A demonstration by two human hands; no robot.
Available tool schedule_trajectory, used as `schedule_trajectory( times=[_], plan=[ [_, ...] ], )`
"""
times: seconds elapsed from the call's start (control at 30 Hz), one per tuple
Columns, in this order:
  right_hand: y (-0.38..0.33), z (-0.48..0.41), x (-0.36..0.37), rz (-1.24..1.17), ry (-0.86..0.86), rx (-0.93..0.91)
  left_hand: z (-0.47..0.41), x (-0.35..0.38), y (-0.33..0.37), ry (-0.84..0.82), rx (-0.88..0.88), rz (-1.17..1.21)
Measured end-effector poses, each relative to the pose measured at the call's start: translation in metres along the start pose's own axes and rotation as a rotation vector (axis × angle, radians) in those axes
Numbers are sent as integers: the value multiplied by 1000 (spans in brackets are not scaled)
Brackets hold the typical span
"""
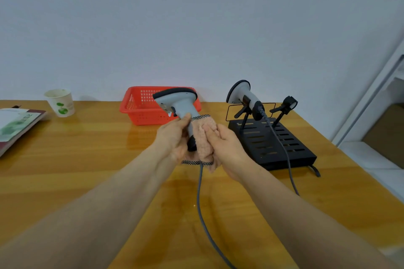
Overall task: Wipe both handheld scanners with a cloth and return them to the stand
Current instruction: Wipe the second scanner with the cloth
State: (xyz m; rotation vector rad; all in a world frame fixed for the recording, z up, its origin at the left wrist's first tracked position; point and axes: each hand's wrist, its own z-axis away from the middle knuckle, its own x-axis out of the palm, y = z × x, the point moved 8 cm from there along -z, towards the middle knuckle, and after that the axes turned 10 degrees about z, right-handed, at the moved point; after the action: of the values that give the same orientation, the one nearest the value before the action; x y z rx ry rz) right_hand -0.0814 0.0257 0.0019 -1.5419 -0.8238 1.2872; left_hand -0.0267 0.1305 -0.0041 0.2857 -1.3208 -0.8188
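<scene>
My left hand (175, 137) grips the handle of a grey handheld scanner (178, 102), head up, above the wooden table (87, 159). My right hand (225, 144) holds a fluffy pink cloth (204, 137) wrapped against the scanner's handle. The scanner's grey cable (200, 203) hangs from its base toward me. A second grey scanner (244, 96) sits in the left clamp of the black stand (273, 144) to the right. The stand's right clamp (288, 102) holds nothing.
A red plastic basket (135, 107) stands behind the held scanner. At the far left are a paper cup (61, 102) and a booklet (15, 124). The second scanner's cable (284, 153) trails across the stand. The table's right edge runs beside a white frame.
</scene>
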Motion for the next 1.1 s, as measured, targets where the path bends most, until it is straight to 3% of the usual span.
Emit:
schedule_trajectory(
  times=[0.33, 0.5, 0.6, 0.7, 0.8, 1.1],
  plan=[
    [5, 4, -19, -177, 38, 108, 5, -3, -11, -53, -105, 99],
    [3, 7, -21, 58, 29, 79, 8, -3, -15, -52, -115, 53],
    [5, 2, -49, 95, 185, 120, 13, -1, -10, -70, -33, -116],
    [-16, -3, -66, 44, 294, -34, 22, 4, -13, -127, 4, -333],
    [-39, -9, -65, 119, 268, -203, 27, 9, -21, -173, 3, -497],
    [-32, -11, -51, 150, 338, -143, 34, 23, -26, -198, 115, -878]
  ],
)
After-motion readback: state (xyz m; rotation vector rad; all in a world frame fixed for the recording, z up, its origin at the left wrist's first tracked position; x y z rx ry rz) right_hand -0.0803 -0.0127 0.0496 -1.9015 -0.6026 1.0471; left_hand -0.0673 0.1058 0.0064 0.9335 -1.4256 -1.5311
